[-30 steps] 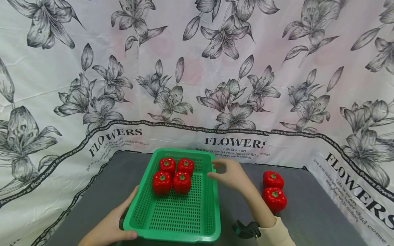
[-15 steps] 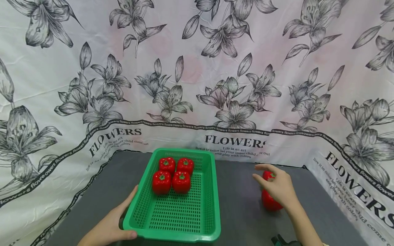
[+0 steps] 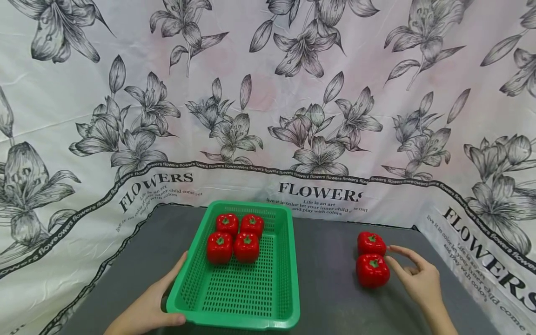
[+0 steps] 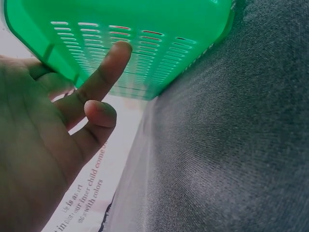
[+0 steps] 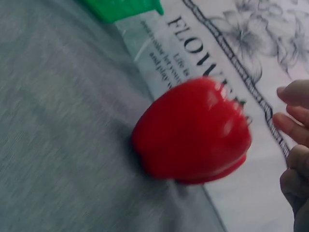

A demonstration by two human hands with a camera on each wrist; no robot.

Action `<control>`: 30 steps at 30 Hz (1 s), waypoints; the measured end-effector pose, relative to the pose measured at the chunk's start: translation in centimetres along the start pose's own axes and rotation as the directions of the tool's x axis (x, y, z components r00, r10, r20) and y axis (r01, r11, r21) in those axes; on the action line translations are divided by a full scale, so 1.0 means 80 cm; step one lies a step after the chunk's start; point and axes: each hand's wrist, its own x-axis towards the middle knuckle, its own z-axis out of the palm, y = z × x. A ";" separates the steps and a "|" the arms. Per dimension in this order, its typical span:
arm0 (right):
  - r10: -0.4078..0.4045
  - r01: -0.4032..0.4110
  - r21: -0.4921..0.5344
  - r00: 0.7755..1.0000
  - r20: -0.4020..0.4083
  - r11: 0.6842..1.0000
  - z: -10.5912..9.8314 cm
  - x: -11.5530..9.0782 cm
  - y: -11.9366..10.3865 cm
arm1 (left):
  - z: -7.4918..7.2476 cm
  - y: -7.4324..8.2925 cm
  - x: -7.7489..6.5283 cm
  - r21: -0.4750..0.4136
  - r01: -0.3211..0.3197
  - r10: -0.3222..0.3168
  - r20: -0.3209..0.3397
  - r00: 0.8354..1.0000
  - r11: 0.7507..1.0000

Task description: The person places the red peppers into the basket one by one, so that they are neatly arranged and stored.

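Note:
My left hand (image 3: pixel 144 309) holds the near left corner of a green plastic basket (image 3: pixel 240 295), thumb at the front rim and fingers along the left side. In the left wrist view, two fingers stick out loosely below the basket's slotted wall (image 4: pixel 135 60). Inside the basket, several red bell peppers (image 3: pixel 219 253) sit grouped toward the back left. To the right on the table stand a nearer bell pepper (image 3: pixel 368 274) and a farther bell pepper (image 3: pixel 368 244), one behind the other. Just right of them, my right hand (image 3: pixel 420 281) is empty, thumb and fingers apart, fingertips close beside the peppers.
A dark grey cloth (image 3: pixel 324 279) covers the table, and bare cloth lies between the basket and the right-hand peppers. Behind and at both sides hangs a white curtain (image 3: pixel 259 130) printed with flowers and lettering; its lower edge meets the table.
My right hand has moved from the basket's right rim, passed over the two loose peppers, and come to their right side. Left hand, basket and peppers have stayed in place.

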 end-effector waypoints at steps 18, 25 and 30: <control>0.132 -0.140 0.046 0.982 0.135 0.989 0.013 -0.032 0.080 | 0.000 0.000 0.003 -0.008 0.038 -0.037 0.025 0.999 0.999; 0.146 -0.152 0.017 0.970 0.196 0.988 0.020 -0.031 0.081 | 0.000 0.001 0.002 0.018 0.055 -0.055 0.007 0.998 0.998; 0.129 -0.139 0.043 0.974 0.184 0.989 0.022 -0.033 0.082 | 0.000 0.000 0.002 0.010 0.030 -0.030 0.010 1.000 1.000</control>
